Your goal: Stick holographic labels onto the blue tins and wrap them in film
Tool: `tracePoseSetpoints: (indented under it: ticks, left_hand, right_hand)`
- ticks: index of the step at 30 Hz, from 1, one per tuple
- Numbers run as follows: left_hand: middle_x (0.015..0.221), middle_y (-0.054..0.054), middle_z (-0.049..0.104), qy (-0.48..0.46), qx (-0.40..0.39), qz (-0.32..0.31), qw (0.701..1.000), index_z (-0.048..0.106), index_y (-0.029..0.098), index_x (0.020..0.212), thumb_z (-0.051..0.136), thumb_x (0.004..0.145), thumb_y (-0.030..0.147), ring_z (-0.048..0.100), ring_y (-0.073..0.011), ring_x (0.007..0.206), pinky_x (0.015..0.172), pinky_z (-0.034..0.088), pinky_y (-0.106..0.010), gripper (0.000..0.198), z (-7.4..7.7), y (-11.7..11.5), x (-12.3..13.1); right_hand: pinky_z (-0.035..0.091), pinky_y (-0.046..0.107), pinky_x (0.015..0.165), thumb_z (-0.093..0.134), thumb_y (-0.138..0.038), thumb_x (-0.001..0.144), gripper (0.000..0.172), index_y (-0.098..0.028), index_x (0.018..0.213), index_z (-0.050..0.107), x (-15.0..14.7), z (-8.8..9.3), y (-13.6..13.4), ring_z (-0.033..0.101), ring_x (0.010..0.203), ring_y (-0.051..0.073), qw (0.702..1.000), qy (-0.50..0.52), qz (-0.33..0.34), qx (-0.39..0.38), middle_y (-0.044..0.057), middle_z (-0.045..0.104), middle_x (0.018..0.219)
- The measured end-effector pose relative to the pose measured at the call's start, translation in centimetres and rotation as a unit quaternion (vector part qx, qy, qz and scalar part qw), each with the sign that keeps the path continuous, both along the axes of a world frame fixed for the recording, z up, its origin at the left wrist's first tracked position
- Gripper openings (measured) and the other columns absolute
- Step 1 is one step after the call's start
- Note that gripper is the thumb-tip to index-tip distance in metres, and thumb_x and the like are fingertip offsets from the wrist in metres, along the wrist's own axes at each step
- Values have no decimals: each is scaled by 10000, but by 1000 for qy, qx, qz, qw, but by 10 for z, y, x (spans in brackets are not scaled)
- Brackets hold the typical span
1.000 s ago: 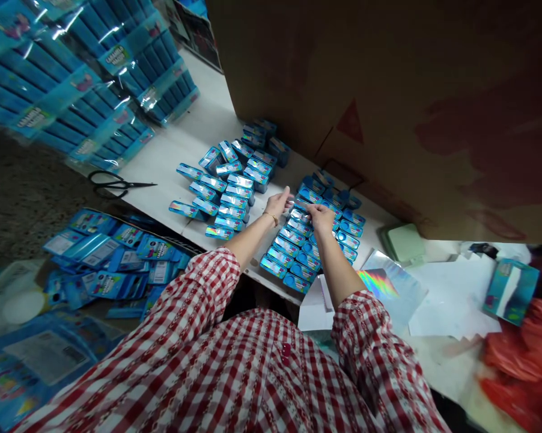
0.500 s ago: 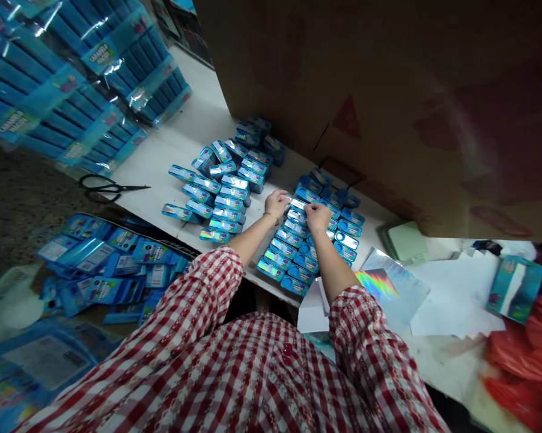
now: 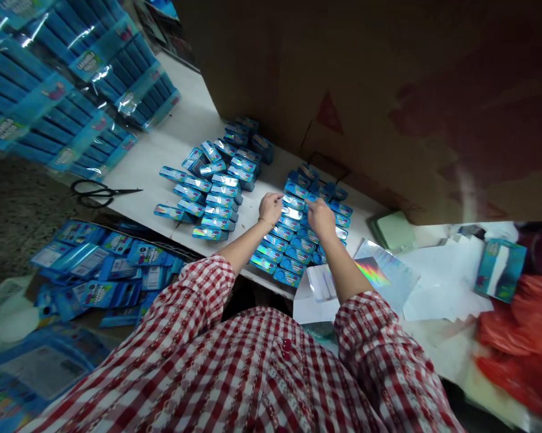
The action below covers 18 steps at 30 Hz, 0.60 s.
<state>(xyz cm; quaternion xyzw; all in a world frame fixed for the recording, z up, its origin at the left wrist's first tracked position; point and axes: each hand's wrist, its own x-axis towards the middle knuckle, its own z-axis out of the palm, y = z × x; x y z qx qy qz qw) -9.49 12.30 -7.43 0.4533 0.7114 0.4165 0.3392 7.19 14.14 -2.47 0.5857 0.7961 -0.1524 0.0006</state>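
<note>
Two rows of small blue boxes (image 3: pixel 278 242) stand upright close together on the white table, several with shiny silver strips on their top ends. My left hand (image 3: pixel 270 208) is closed at the left edge of these rows, its fingertips touching a box with a silver strip (image 3: pixel 293 201). Over the right row is my right hand (image 3: pixel 320 218), its fingers curled and its fingertips at the right end of that same strip. Whether either hand pinches anything small is hidden. A second group of blue boxes (image 3: pixel 221 201) stands to the left.
Black scissors (image 3: pixel 100 192) lie at the table's left edge, below wrapped blue packs (image 3: pixel 95 60). Flat blue cartons (image 3: pixel 102 288) fill a box at lower left. A large cardboard box (image 3: pixel 343 90) rises behind. Rainbow-sheen sheets (image 3: pixel 383 270), a green block (image 3: pixel 393 231) and a red bag (image 3: pixel 518 337) are at right.
The view has shifted slightly, moving the scene leftward. My hands have drawn a little apart around the strip, and my right fingertips now touch the box's top end.
</note>
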Motion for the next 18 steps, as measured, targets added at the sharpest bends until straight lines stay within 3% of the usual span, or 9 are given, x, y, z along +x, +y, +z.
tracePoseSetpoints:
  ticks: [4,6,9,13,18]
  left_hand:
    - [750,-32,651,-13,-8,-197,980,691,202,745,556,797,299,574,-172,771,779,419,-254,175,26,-35,50]
    - [645,-10,618,-22,-37,-300,953,670,209,664,650,720,370,567,-166,696,707,416,-240,171,33,-52,84]
    - [547,1,563,-5,-72,-377,923,622,212,544,776,552,319,557,-173,642,645,399,-245,188,36,-69,133]
    - [503,-11,553,38,-137,-399,906,592,207,454,701,560,110,541,-181,601,613,370,-269,181,33,-74,169]
    - [542,-11,576,27,-107,-365,925,610,210,500,666,622,145,536,-173,623,643,374,-261,150,36,-86,166]
  right_hand:
    - [446,314,802,383,-247,872,370,-187,1107,663,96,16,-24,585,899,214,982,142,-80,91,101,638,957]
    - [457,328,819,401,-267,867,346,-181,1049,683,146,19,-45,591,896,209,974,180,-90,102,95,653,935]
    - [452,350,865,449,-255,850,298,-182,997,698,191,14,-71,595,944,210,978,189,-54,71,95,666,959]
    - [421,358,900,514,-229,835,267,-205,1034,691,188,3,-92,580,997,216,990,134,50,3,98,657,1062]
    - [388,356,851,538,-309,853,330,-219,1158,628,170,-6,-121,567,1006,235,989,48,135,-44,106,640,1107]
